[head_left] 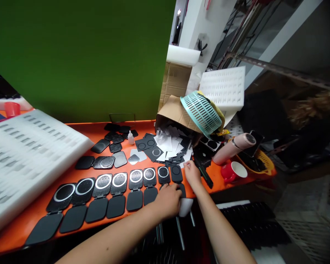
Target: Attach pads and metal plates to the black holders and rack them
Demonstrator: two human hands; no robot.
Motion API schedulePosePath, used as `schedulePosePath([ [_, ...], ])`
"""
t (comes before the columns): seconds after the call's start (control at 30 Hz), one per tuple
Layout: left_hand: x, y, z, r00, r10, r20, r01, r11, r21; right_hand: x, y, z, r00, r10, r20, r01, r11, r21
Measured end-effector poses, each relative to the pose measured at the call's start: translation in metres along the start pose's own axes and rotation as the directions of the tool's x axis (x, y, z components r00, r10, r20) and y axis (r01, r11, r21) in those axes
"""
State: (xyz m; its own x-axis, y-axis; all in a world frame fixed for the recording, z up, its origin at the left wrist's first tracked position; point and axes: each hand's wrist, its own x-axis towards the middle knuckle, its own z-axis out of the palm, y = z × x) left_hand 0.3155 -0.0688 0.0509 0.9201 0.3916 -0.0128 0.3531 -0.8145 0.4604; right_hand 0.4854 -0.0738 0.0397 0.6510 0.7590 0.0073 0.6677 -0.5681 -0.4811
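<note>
A row of black hinged cases [110, 194] with silver rings lies open along the front of the orange table [22, 223]. My left hand [169, 200] rests knuckles-up on the rightmost case at the table's front edge, fingers curled over it. My right hand [191, 172] reaches just past it, fingers bent and pinching at the edge of a pile of white and black cards [172, 145]. What the right fingers hold is too small to name.
A white foam tray [24, 154] covers the table's left. A small glue bottle [130, 137], loose black pads, a tipped cardboard box [173, 110], a teal basket [200, 112], a pink tumbler [233, 146] and a red mug [233, 171] crowd the right. A green wall stands behind.
</note>
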Motion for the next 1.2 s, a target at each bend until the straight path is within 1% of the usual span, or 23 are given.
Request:
schedulePosePath([
  [0.07,-0.006,-0.007,-0.009,0.990,-0.105,-0.093,0.086,0.978,-0.192,-0.024,0.000,-0.020,0.993,-0.027,-0.118,0.038,0.995,0.093],
  [0.1,-0.010,-0.011,-0.012,0.969,-0.210,-0.127,0.144,0.908,-0.394,-0.038,-0.002,-0.029,0.980,-0.062,-0.187,0.090,0.986,0.142],
  [0.13,-0.013,-0.014,-0.015,0.935,-0.333,-0.120,0.191,0.760,-0.621,-0.054,-0.006,-0.036,0.966,-0.123,-0.226,0.161,0.974,0.161],
  [0.17,-0.017,-0.017,-0.017,0.895,-0.442,-0.066,0.215,0.554,-0.804,-0.069,-0.011,-0.040,0.950,-0.221,-0.221,0.260,0.952,0.164],
  [0.2,-0.020,-0.019,-0.019,0.860,-0.510,0.010,0.221,0.355,-0.908,-0.083,-0.017,-0.042,0.925,-0.323,-0.199,0.355,0.921,0.157],
  [0.23,-0.024,-0.019,-0.021,0.838,-0.539,0.085,0.227,0.203,-0.952,-0.095,-0.024,-0.041,0.901,-0.400,-0.168,0.424,0.894,0.148],
  [0.27,-0.027,-0.019,-0.023,0.825,-0.546,0.149,0.234,0.089,-0.968,-0.104,-0.031,-0.038,0.881,-0.451,-0.143,0.470,0.872,0.141],
  [0.37,-0.035,-0.014,-0.030,0.822,-0.505,0.262,0.217,-0.147,-0.965,-0.116,-0.047,-0.028,0.877,-0.465,-0.124,0.480,0.864,0.151],
  [0.4,-0.037,-0.012,-0.033,0.828,-0.487,0.277,0.205,-0.197,-0.959,-0.117,-0.050,-0.026,0.883,-0.455,-0.115,0.469,0.867,0.169],
  [0.43,-0.039,-0.011,-0.036,0.836,-0.478,0.269,0.195,-0.199,-0.960,-0.116,-0.053,-0.024,0.890,-0.446,-0.098,0.456,0.869,0.190],
  [0.47,-0.040,-0.010,-0.039,0.845,-0.482,0.233,0.185,-0.145,-0.972,-0.115,-0.056,-0.024,0.897,-0.435,-0.075,0.441,0.873,0.208],
  [0.6,-0.048,-0.015,-0.048,0.886,-0.463,-0.019,0.112,0.253,-0.961,-0.115,-0.062,-0.025,0.927,-0.371,0.054,0.340,0.892,0.297],
  [0.63,-0.051,-0.019,-0.049,0.895,-0.441,-0.058,0.092,0.311,-0.946,-0.114,-0.061,-0.026,0.931,-0.354,0.087,0.306,0.889,0.339],
  [0.67,-0.055,-0.023,-0.050,0.900,-0.430,-0.073,0.081,0.331,-0.940,-0.114,-0.060,-0.026,0.938,-0.331,0.107,0.268,0.884,0.384],
  [0.73,-0.065,-0.034,-0.053,0.879,-0.474,-0.049,0.090,0.268,-0.959,-0.110,-0.053,-0.027,0.961,-0.250,0.116,0.172,0.872,0.458],
  [0.8,-0.077,-0.045,-0.057,0.837,-0.547,0.023,0.109,0.125,-0.986,-0.102,-0.044,-0.028,0.987,-0.131,0.098,0.068,0.872,0.484],
  [0.83,-0.083,-0.049,-0.061,0.826,-0.559,0.068,0.113,0.046,-0.993,-0.097,-0.039,-0.029,0.993,-0.076,0.090,0.023,0.876,0.482],
  [0.87,-0.090,-0.051,-0.065,0.836,-0.537,0.114,0.115,-0.031,-0.993,-0.091,-0.036,-0.031,0.996,-0.033,0.083,-0.011,0.880,0.474],
  [0.97,-0.109,-0.049,-0.080,0.932,-0.290,0.218,0.165,-0.194,-0.967,-0.081,-0.032,-0.034,0.998,0.062,-0.002,-0.056,0.908,0.414],
  [1.03,-0.118,-0.042,-0.091,0.962,-0.095,0.258,0.236,-0.190,-0.953,-0.082,-0.036,-0.036,0.989,0.098,-0.109,-0.055,0.938,0.342],
  [1.1,-0.123,-0.037,-0.097,0.962,0.021,0.274,0.274,-0.137,-0.952,-0.091,-0.045,-0.037,0.971,0.014,-0.239,0.051,0.962,0.267],
  [1.13,-0.124,-0.035,-0.098,0.962,0.042,0.270,0.273,-0.111,-0.956,-0.098,-0.051,-0.037,0.958,-0.099,-0.268,0.166,0.957,0.240],
  [1.2,-0.124,-0.034,-0.096,0.968,0.041,0.247,0.250,-0.073,-0.966,-0.114,-0.061,-0.035,0.890,-0.411,-0.196,0.450,0.861,0.238],
])
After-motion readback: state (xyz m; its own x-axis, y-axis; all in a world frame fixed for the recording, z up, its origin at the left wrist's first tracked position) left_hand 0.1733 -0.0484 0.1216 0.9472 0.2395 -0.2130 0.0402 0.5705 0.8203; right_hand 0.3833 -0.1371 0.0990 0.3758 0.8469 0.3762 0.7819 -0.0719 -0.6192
